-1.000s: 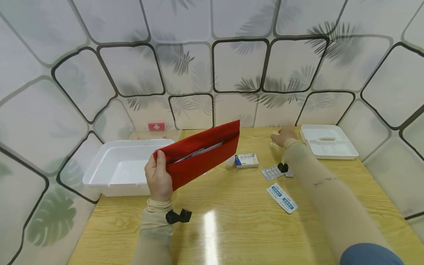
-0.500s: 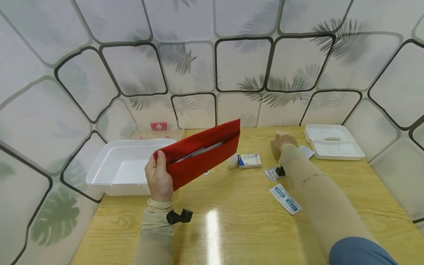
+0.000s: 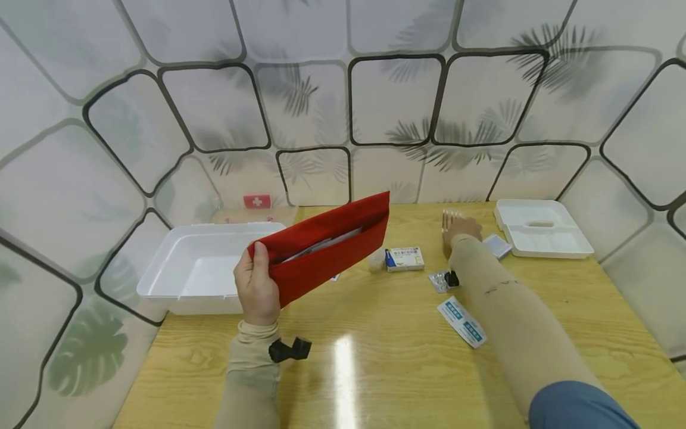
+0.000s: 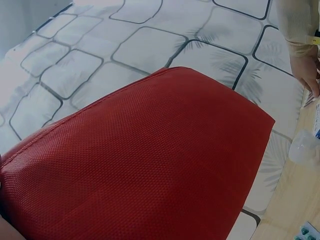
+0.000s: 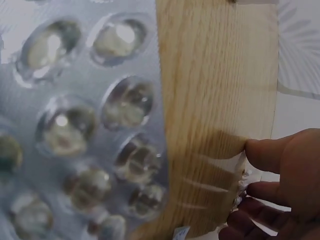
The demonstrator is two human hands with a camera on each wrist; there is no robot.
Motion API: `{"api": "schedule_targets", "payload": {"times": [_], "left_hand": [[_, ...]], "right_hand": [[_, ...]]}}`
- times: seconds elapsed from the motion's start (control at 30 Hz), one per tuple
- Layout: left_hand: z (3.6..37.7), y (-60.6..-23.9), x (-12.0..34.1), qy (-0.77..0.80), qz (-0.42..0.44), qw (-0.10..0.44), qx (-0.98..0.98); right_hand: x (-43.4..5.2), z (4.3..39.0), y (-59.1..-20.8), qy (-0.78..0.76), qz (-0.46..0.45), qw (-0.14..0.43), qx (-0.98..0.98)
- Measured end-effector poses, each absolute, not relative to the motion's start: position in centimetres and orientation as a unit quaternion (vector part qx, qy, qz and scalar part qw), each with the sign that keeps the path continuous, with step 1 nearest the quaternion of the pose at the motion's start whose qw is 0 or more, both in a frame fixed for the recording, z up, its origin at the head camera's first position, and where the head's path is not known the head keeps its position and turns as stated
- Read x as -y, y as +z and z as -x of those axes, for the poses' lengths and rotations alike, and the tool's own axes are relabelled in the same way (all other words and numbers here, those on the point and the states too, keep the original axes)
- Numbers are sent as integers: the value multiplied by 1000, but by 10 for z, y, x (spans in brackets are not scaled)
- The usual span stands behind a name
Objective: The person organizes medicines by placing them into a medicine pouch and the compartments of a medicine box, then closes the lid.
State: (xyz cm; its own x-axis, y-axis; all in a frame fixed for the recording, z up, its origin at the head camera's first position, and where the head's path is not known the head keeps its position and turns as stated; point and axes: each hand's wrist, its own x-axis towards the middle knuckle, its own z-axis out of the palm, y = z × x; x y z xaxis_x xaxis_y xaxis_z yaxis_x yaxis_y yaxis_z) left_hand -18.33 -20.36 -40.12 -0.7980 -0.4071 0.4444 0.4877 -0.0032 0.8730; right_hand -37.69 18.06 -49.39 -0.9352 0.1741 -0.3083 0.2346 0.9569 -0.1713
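Note:
My left hand (image 3: 258, 292) grips the left end of a red fabric pouch (image 3: 332, 265), thumb on its front. The pouch is tilted above the table, its mouth parted over pale flat items (image 3: 324, 244). In the left wrist view the red pouch (image 4: 135, 160) fills most of the picture. My right hand (image 3: 462, 229) reaches to the back of the table and pinches a clear plastic strip (image 3: 452, 218) with whitish lines. The right wrist view shows that hand (image 5: 295, 185) beyond a silver blister pack (image 5: 100, 125); the fingers partly hide the clear strip.
A white open box (image 3: 203, 265) stands left, a clear lid (image 3: 230, 215) with a red cross label behind it. A medicine box (image 3: 404, 259), small clear cup (image 3: 377, 261), blue-and-white packet (image 3: 462, 322) and pale square packet (image 3: 496, 246) lie around. A white tray (image 3: 546, 238) sits back right.
My right hand has shifted slightly left relative to the things on the table, and the pale square packet beside its wrist has come into view. The left hand and red pouch stay put.

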Motion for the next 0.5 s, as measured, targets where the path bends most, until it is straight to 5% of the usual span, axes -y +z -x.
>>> {"api": "schedule_targets", "payload": {"times": [0.5], "left_hand": [[184, -402, 201, -706, 27, 313, 635]], "right_hand": [[-185, 377, -506, -128, -20, 107, -986]]}}
